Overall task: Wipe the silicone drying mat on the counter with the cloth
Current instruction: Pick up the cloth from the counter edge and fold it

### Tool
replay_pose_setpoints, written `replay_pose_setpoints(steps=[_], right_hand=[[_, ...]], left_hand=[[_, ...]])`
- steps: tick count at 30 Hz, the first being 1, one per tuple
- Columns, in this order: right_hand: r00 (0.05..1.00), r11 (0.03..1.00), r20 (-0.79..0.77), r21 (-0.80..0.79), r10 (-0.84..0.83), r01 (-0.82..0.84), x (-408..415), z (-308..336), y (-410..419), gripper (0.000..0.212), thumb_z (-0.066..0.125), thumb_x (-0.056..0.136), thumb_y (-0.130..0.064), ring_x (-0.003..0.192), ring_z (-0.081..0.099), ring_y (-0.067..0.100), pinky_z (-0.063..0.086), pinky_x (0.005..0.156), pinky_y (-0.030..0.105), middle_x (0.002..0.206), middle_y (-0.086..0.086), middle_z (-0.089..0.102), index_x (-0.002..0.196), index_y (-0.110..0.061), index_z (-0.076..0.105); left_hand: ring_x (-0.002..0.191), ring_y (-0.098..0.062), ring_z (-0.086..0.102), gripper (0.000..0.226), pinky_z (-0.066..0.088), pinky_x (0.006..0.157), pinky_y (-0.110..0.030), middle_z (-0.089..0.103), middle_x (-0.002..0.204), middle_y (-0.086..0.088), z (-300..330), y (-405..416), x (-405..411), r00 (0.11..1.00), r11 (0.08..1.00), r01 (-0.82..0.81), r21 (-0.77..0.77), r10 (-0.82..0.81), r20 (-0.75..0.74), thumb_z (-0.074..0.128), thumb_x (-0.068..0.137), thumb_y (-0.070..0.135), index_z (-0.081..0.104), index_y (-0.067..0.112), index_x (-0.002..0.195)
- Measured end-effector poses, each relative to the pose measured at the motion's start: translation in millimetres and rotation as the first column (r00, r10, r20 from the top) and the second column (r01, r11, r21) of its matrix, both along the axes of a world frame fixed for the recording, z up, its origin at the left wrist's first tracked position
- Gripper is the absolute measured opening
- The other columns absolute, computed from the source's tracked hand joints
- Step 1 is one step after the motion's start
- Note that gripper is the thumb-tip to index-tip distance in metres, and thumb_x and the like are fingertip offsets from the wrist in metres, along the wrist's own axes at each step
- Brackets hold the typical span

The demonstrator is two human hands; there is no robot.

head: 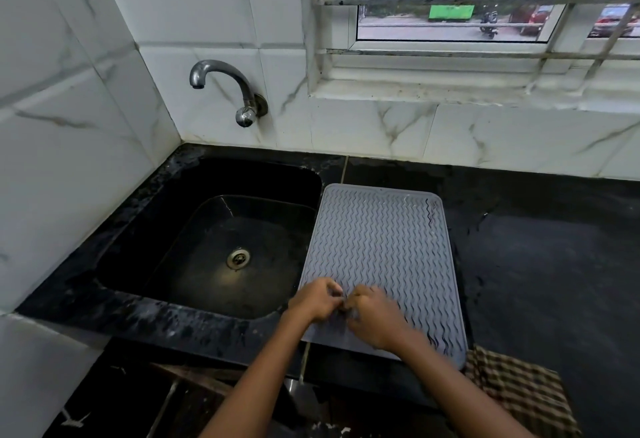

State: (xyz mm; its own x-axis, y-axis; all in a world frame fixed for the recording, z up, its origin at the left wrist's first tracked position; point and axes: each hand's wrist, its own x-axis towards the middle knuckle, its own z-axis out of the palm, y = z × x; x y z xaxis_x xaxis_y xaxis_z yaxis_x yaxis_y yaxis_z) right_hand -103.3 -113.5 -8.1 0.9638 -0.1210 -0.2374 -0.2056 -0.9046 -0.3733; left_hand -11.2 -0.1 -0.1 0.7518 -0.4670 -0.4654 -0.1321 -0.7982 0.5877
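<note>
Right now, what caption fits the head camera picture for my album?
Both hands, left hand and right hand, meet over the grey drying mat; checked cloth waits nearby.

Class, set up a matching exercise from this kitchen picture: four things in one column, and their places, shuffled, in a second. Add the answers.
Things:
1. mat
2. cloth
3. tap
4. drain

Places:
A. on the tiled wall above the sink
B. in the bottom of the sink
C. on the counter just right of the sink
D. at the counter's front edge, by the mat's near right corner

Pairs: 1-C, 2-D, 3-A, 4-B
</note>
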Motion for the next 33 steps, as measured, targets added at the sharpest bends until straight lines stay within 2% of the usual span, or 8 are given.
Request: replay_pose_setpoints(steps=[5,8,11,16,19,23,29,33], right_hand=[[0.998,0.992,0.065,0.128,-0.016,0.007,2,1,-12,0.027,0.054,0.086,-0.012,0.106,0.055,0.018,0.047,0.088,0.031,0.115,0.002,0.064,0.106,-0.017,0.071],[0.999,0.977,0.013,0.207,-0.047,0.044,5,5,-17,0.025,0.056,0.085,-0.011,0.091,0.061,0.018,0.052,0.081,0.033,0.105,0.001,0.069,0.101,-0.019,0.073],[0.999,0.945,-0.032,0.322,-0.04,0.048,8,8,-24,0.019,0.058,0.086,-0.011,0.087,0.064,0.024,0.052,0.081,0.037,0.097,0.006,0.072,0.097,-0.014,0.073],[0.978,0.789,-0.158,0.579,-0.139,0.205,2,22,-43,0.015,0.058,0.091,-0.017,0.075,0.058,0.013,0.048,0.071,0.031,0.09,0.006,0.068,0.09,-0.01,0.071],[0.953,0.782,-0.266,0.56,-0.143,0.274,-7,30,-63,0.018,0.053,0.095,-0.025,0.076,0.061,0.011,0.045,0.063,0.024,0.092,0.004,0.068,0.09,-0.015,0.066],[0.945,0.805,-0.312,0.533,-0.099,0.26,-22,36,-98,0.016,0.055,0.093,-0.023,0.07,0.06,0.015,0.042,0.058,0.023,0.087,0.009,0.067,0.087,-0.013,0.065],[0.938,0.885,-0.346,0.43,-0.017,0.175,-74,35,-163,0.022,0.058,0.091,-0.027,0.057,0.059,0.01,0.044,0.052,0.021,0.069,0.001,0.066,0.073,-0.016,0.064],[0.904,0.944,-0.426,0.311,0.03,0.115,-99,31,-188,0.017,0.063,0.086,-0.029,0.054,0.057,0.01,0.042,0.05,0.02,0.066,0.0,0.065,0.077,-0.015,0.063]], left_hand=[[0.108,-0.017,0.061,0.018,0.046,0.087,-0.03,0.066,0.117,0.005,-4,1,-5,0.997,0.999,-0.01,0.044,0.006,0.082,0.052,0.094,0.034,0.061,0.03,0.108],[0.106,-0.019,0.06,0.023,0.044,0.083,-0.031,0.066,0.116,0.004,-2,-6,-3,0.989,0.993,0.036,0.112,-0.052,0.14,0.047,0.095,0.039,0.059,0.027,0.11],[0.103,-0.02,0.061,0.024,0.041,0.079,-0.03,0.067,0.113,0.001,-2,-12,-4,0.977,0.988,0.054,0.145,-0.082,0.197,0.046,0.096,0.041,0.059,0.025,0.108],[0.104,-0.023,0.061,0.029,0.042,0.079,-0.031,0.067,0.112,-0.003,1,-24,-13,0.963,0.985,0.054,0.166,-0.096,0.25,0.045,0.097,0.041,0.06,0.021,0.111],[0.108,-0.025,0.059,0.03,0.045,0.088,-0.036,0.066,0.117,-0.005,9,-37,-22,0.946,0.983,0.046,0.178,-0.1,0.308,0.044,0.097,0.039,0.06,0.019,0.112],[0.112,-0.025,0.058,0.031,0.047,0.092,-0.036,0.065,0.121,-0.005,20,-67,-44,0.921,0.987,0.04,0.153,-0.096,0.378,0.049,0.096,0.037,0.061,0.02,0.117],[0.108,-0.025,0.061,0.031,0.051,0.091,-0.038,0.066,0.119,-0.006,26,-126,-122,0.968,0.985,0.112,0.131,-0.138,0.208,0.055,0.094,0.041,0.063,0.021,0.115],[0.111,-0.024,0.061,0.033,0.05,0.092,-0.037,0.066,0.122,-0.004,24,-148,-161,0.969,0.971,0.197,0.134,-0.213,0.122,0.06,0.092,0.038,0.064,0.019,0.119]])
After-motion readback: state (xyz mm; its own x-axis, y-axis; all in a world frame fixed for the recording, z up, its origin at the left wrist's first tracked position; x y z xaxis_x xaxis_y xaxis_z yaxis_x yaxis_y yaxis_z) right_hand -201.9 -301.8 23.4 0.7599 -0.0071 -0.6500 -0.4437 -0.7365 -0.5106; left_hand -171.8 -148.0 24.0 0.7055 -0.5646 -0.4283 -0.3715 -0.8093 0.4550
